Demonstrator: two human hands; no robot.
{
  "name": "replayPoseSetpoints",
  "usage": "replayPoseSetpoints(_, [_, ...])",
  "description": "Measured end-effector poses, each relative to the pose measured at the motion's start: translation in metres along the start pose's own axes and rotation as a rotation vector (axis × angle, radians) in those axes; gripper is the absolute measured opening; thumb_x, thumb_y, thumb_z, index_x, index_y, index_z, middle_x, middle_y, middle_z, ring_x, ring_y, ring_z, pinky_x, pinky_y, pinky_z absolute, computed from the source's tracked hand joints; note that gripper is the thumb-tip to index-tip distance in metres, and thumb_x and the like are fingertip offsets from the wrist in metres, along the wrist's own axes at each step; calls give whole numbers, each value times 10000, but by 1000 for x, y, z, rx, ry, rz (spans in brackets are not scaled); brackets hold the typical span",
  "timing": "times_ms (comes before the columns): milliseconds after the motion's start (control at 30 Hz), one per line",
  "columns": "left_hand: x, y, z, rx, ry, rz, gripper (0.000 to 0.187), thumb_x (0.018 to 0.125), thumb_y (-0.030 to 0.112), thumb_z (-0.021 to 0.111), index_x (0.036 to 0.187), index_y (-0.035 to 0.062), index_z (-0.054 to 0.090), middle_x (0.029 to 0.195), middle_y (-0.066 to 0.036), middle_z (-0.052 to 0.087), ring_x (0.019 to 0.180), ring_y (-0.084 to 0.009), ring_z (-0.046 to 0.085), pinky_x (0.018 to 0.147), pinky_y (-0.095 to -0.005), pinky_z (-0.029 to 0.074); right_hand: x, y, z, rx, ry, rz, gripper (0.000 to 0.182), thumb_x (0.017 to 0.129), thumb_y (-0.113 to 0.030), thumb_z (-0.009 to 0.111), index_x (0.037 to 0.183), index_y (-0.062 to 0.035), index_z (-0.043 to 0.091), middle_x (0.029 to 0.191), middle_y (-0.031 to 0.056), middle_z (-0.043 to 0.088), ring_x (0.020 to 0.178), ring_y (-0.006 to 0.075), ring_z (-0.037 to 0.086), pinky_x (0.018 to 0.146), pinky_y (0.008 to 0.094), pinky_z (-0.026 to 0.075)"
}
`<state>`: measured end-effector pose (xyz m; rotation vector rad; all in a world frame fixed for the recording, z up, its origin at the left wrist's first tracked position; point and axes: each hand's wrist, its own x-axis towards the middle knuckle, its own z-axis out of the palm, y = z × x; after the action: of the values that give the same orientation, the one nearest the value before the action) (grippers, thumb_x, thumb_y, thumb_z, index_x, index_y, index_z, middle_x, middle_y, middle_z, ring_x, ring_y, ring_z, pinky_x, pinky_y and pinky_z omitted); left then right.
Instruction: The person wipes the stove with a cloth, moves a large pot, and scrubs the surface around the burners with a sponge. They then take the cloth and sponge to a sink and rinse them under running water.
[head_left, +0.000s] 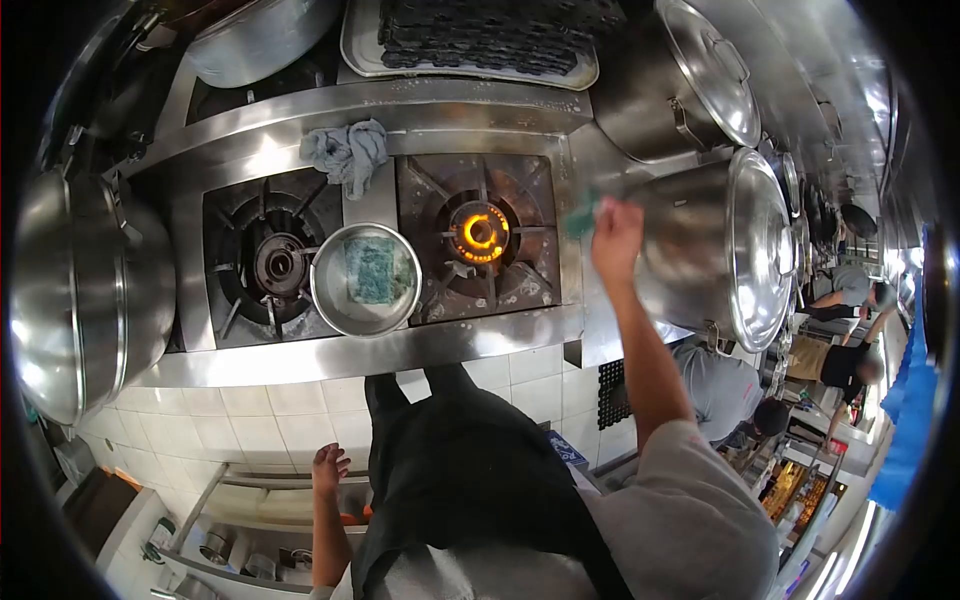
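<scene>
Our right hand [618, 228], 2 o'clock, clenches a green rectangular scouring pad [580, 215]; our half-curled left hand [330, 466] looks empty. The lit iron burner [480, 232] could heat the round silver metal pan [345, 317], 9 o'clock, burning us.

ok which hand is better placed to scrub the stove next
Probably the right hand, holding a green pad to the right of the lit burner; the left hand hangs low, away from the stove.

Single head-worn view, facing forward and steeply down from above the stovetop [380, 345].
</scene>
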<state>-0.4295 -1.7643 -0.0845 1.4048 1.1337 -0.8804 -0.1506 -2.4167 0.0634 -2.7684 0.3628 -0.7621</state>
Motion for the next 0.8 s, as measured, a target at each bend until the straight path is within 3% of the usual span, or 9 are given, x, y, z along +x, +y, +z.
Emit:
replayPoseSetpoints(67, [-1, -2, -11, -16, 7, 16, 331, 964, 350, 609, 1186, 107, 569, 1060, -55, 662, 793, -172, 659, 606, -284, 456, 73, -15, 10, -59, 174, -192, 167, 833, -27, 613, 992, -18, 666, 986, 188, 646, 984, 367, 591, 849, 479, 482])
replayPoseSetpoints(233, [-13, -12, -34, -156, 111, 12, 291, 958, 317, 627, 1146, 101, 578, 1026, -54, 661, 756, -175, 657, 575, -286, 451, 140, -18, 116, -15, 61, -119, 237, 830, -62, 627, 1055, -33, 693, 1064, 182, 656, 1039, 369, 588, 917, 435, 492])
replayPoseSetpoints(333, [-14, -42, -59, -234, 116, 3, 274, 956, 311, 629, 1135, 110, 579, 1025, -54, 663, 733, -182, 656, 563, -287, 449, 133, -78, 160, -142, 48, -363, 291, 823, -65, 599, 1092, 13, 678, 1109, 186, 669, 1067, 358, 606, 964, 437, 479])
replayPoseSetpoints(367, [-12, -59, -67, -224, 117, 2, 269, 956, 314, 626, 1133, 118, 579, 1023, -52, 664, 726, -183, 655, 562, -290, 448, 128, -120, 168, -76, 16, -305, 316, 806, -76, 598, 1097, 22, 672, 1118, 188, 672, 1069, 354, 606, 980, 440, 473])
replayPoseSetpoints(400, [-11, -69, -73, -209, 113, 7, 263, 956, 317, 624, 1131, 125, 578, 1021, -50, 665, 719, -184, 655, 561, -292, 448, 127, -165, 166, -115, 50, -428, 281, 791, -72, 589, 1044, 17, 675, 1077, 190, 668, 1038, 353, 604, 950, 449, 475])
replayPoseSetpoints(467, [-17, -72, -74, -173, 127, -125, 252, 956, 322, 617, 1128, 143, 574, 1008, -46, 663, 721, -183, 655, 563, -296, 448, 124, -232, 181, 36, -7, -431, 230, 739, -60, 596, 952, -9, 666, 985, 172, 647, 966, 338, 596, 877, 476, 469])
replayPoseSetpoints(567, [-23, -63, -69, -133, 152, -180, 238, 955, 329, 608, 1121, 164, 568, 989, -39, 662, 727, -182, 655, 564, -302, 447, 124, -281, 193, 207, -23, -482, 222, 800, -104, 560, 973, -34, 681, 997, 110, 652, 1003, 298, 585, 861, 437, 462])
replayPoseSetpoints(700, [-20, -46, -68, -78, 136, -100, 237, 958, 329, 613, 1123, 167, 564, 978, -40, 661, 742, -174, 652, 584, -292, 448, 129, -232, 176, 121, -68, -533, 212, 855, -130, 561, 1013, -54, 681, 1028, 93, 647, 1023, 289, 586, 876, 422, 461])
replayPoseSetpoints(800, [-26, -14, -60, -173, 134, -25, 221, 961, 326, 622, 1103, 165, 569, 973, -23, 658, 735, -159, 641, 591, -266, 436, 123, -148, 147, 34, -18, -286, 257, 867, -64, 580, 1112, -54, 660, 1111, 135, 603, 1021, 318, 583, 969, 422, 458])
